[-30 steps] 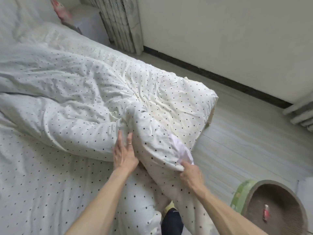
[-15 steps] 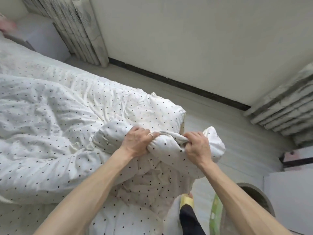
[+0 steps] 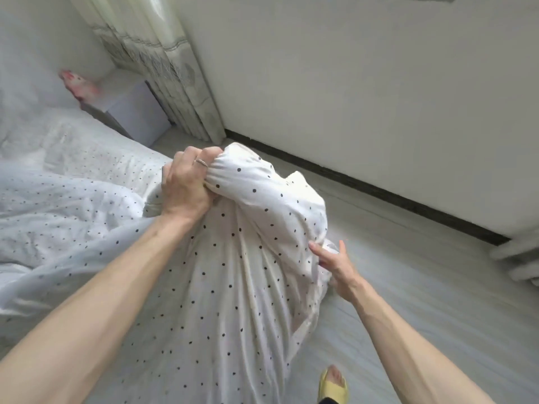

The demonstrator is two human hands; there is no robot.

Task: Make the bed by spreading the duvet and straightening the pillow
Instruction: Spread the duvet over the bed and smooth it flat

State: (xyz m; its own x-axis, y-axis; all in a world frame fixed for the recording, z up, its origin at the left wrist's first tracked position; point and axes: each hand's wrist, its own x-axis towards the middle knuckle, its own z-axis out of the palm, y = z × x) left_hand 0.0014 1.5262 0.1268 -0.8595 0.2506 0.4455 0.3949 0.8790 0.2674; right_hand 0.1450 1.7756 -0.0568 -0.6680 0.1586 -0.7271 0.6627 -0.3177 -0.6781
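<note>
**Duvet corner lifted off bed edge**

Bed (image 3: 58, 147): left of view, white, dotted cover.
Duvet (image 3: 233, 258): white with black dots, bunched; bulk lying on bed at left, one end raised over bed edge toward floor (image 3: 423, 287), long axis from lower centre up to gathered top.
Left hand (image 3: 186, 185): fisted tight around duvet top, ring on one finger.
Right hand (image 3: 338, 266): fingers loosely curled, pinching duvet's right edge.
Yellow slipper (image 3: 334, 386): on floor, lower right.

bed (image 3: 96, 153), dotted duvet (image 3: 73, 217) draped over it
</note>
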